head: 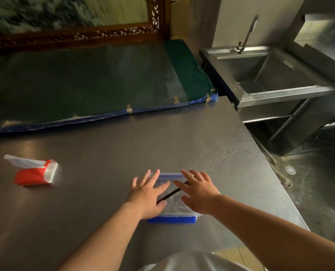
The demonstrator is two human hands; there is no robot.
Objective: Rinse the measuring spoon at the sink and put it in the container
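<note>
A clear plastic container with blue clips stands on the steel counter near its front edge. A thin black handle, the measuring spoon, runs diagonally under its clear lid; the bowl end is hidden by my right hand. My left hand lies flat on the left part of the lid, fingers spread. My right hand lies flat on the right part, fingers spread too. Neither hand grips anything. The steel sink with its tap stands at the far right, beyond the counter's corner.
A red tissue pack with a white sheet sticking out lies on the counter at the left. A glass-covered green table adjoins the counter's far edge. The counter's right edge drops to a wet floor with a drain.
</note>
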